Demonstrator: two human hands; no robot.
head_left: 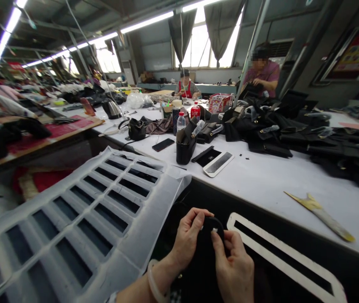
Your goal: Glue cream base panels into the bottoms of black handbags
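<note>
Black and soft-looking, the rounded piece (205,246) sits low in the middle of my view, just below the near edge of the white table (271,181); both hands have it. I see the left hand (187,240) closed over its upper left edge, fingers curled across the top; the right hand (234,265) pinches its right side, thumb pressed on the front. A pale bracelet (152,283) circles the left wrist. Just left of the hands lies a big white slotted template (81,219), tilted; just right of them a white frame (280,252) with one long slot. Farther out on the table I make out a yellowish blade (320,214), an upright black pouch (186,145), a dark phone (163,144) and a heap of black bags (293,126); two other people work at the far end, well apart from these hands.
</note>
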